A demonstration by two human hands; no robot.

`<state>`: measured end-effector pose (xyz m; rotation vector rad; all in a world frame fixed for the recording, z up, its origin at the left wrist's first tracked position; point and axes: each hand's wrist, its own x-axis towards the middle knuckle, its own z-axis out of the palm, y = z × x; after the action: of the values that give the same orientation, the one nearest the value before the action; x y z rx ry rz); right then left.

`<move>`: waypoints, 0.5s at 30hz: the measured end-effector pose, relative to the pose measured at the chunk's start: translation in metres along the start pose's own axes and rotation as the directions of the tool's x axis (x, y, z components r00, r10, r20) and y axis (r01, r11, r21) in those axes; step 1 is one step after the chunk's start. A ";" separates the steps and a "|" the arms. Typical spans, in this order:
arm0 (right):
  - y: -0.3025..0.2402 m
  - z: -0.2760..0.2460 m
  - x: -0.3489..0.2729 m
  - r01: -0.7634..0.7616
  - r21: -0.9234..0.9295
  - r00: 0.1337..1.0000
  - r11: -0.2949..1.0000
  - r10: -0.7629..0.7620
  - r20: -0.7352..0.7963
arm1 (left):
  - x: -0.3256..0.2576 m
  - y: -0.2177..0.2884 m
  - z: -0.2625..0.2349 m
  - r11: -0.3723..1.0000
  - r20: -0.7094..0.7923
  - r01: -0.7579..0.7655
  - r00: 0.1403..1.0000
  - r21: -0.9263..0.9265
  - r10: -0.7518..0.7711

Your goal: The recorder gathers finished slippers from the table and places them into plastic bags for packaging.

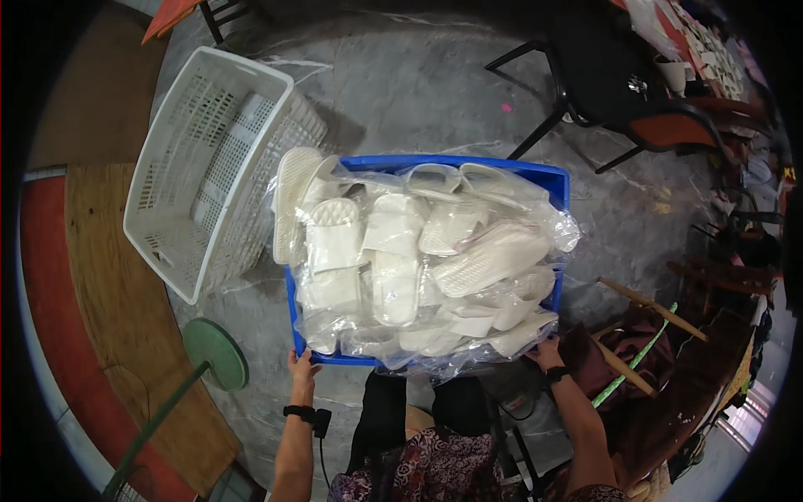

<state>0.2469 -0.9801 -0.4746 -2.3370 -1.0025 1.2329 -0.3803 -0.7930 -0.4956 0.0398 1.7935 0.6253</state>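
White open-toed slippers in clear plastic bags [393,226] are filling a blue rectangular plastic crate [548,177] and rising above its rim, so the packing is seemingly nearing completion; whether more pairs are still waiting to go in, I cannot tell. The crate is sitting just beyond the person's knees, its long axis running from nine to three o'clock, its open top facing upward. The slippers are pointing in mixed directions: the leftmost is lying along twelve to six, while a large one right of centre is slanting from two to eight.

From the crate's middle, the left hand [303,366] is gripping the corner at eight o'clock, fingers clamping on the rim. The right hand [547,355] is reaching the corner at four; bagging is partly covering its fingers, so I cannot tell whether they are closing. A white perforated plastic basket [268,163] is standing at ten o'clock, on a grey marbled floor [418,75].
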 end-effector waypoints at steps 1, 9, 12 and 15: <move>-0.022 0.018 0.010 -0.233 0.311 0.969 0.922 0.247 -0.007 | -0.002 -0.004 -0.015 0.999 -0.046 -0.028 0.999 -0.024 0.027; -0.108 -0.007 0.069 -0.422 0.657 0.778 0.624 0.622 -0.091 | -0.003 -0.052 -0.007 0.917 0.011 -0.049 0.998 -0.396 0.058; -0.113 -0.009 0.101 -0.316 0.710 0.806 0.629 0.573 -0.149 | 0.001 -0.061 -0.011 0.829 0.147 0.058 0.989 -0.557 0.030; -0.121 0.005 0.113 -0.219 0.622 0.871 0.752 0.438 -0.222 | -0.019 -0.067 0.000 0.744 0.024 0.001 0.999 -0.669 0.021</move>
<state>0.2336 -0.8147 -0.4770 -2.1530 -0.0424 0.9795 -0.3549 -0.8563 -0.5078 -0.4340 1.4434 1.2442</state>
